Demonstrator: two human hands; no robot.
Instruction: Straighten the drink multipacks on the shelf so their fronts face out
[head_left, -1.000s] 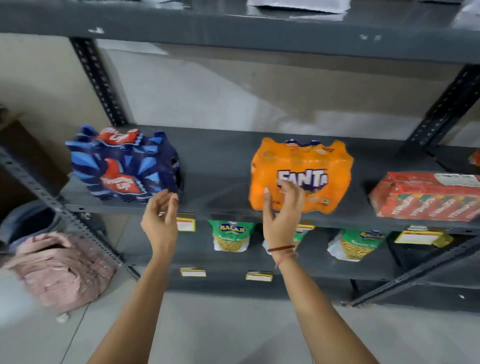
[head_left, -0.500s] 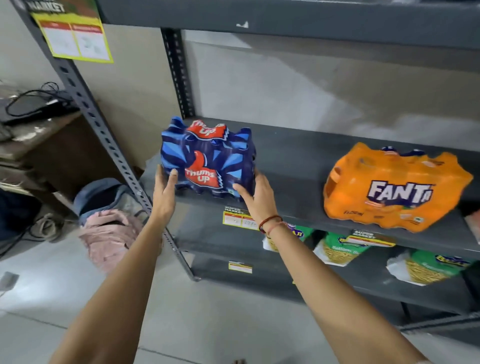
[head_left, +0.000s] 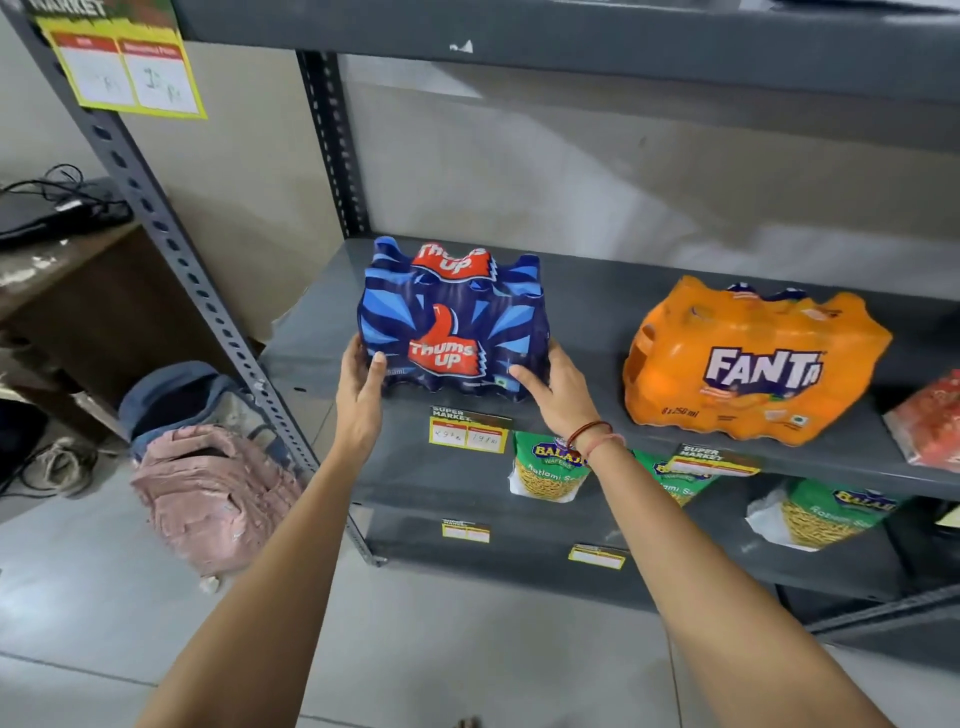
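Note:
A blue Thums Up multipack (head_left: 452, 322) stands near the front left of the grey shelf (head_left: 587, 312), its logo side facing me. My left hand (head_left: 359, 395) grips its lower left corner, thumb on the front. My right hand (head_left: 556, 397) holds its lower right corner, fingers against the side. An orange Fanta multipack (head_left: 748, 364) sits to the right on the same shelf, logo toward me, slightly tilted. A red multipack (head_left: 930, 421) shows partly at the right edge.
Yellow price tags (head_left: 468, 432) hang on the shelf's front lip. Green snack bags (head_left: 550, 467) lie on the shelf below. A perforated grey upright (head_left: 171, 223) runs at the left. A pink backpack (head_left: 213, 493) lies on the floor beside a wooden desk (head_left: 62, 270).
Both hands left the Fanta pack, moved left and closed on the Thums Up pack's lower corners. The pack now sits squarer to me. My view shifted left.

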